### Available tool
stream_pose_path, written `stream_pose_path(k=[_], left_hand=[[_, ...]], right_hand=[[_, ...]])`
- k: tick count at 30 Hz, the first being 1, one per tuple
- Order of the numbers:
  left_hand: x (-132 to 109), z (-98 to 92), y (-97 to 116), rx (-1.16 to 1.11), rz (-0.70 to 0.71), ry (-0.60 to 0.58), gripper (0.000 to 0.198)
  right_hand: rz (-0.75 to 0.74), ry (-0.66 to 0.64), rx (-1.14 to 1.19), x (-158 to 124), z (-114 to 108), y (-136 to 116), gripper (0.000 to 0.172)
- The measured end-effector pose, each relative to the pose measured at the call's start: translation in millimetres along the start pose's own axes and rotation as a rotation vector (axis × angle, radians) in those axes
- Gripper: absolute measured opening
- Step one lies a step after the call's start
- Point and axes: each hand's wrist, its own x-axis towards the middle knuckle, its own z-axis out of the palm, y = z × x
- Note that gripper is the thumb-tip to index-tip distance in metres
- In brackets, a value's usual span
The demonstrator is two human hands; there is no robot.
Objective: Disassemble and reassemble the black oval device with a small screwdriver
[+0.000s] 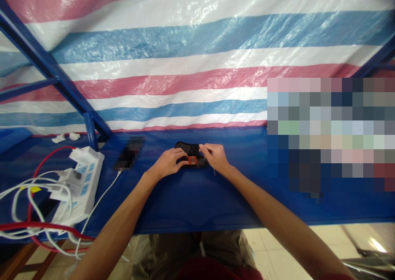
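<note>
A small black device point(187, 148) with an orange-red part point(192, 160) on its near side lies on the blue table point(197, 197), in the middle near the back. My left hand point(168, 163) rests on its left end with the fingers curled round it. My right hand point(215, 155) is at its right end, fingers pinched together on its top edge. What the pinch holds, if anything, is too small to make out. A thin dark pin-like thing point(214, 172) sticks out under my right wrist.
A white power strip point(82, 180) with plugs and white and red cables point(37, 226) lies at the left. A blurred dark object point(129, 152) sits left of the device. A striped red, white and blue tarpaulin point(185, 58) hangs behind, on a blue frame point(46, 66). A blurred patch covers the right.
</note>
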Motion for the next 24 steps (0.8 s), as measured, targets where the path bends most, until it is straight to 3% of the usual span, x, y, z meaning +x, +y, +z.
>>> stream_pose_path(k=[16, 21, 24], left_hand=[[1.5, -0.5, -0.1, 0.072, -0.034, 0.051, 0.017], [0.9, 1.6, -2.1, 0.091, -0.008, -0.027, 0.019], [0.8, 1.8, -1.5, 0.097, -0.007, -0.050, 0.022]], right_hand=[[0.008, 0.005, -0.014, 0.4, -1.3, 1.0, 0.046], [0.001, -0.011, -0.033, 0.8, -0.9, 0.7, 0.044], [-0.017, -0.011, -0.067, 1.3, -0.1, 1.6, 0.032]])
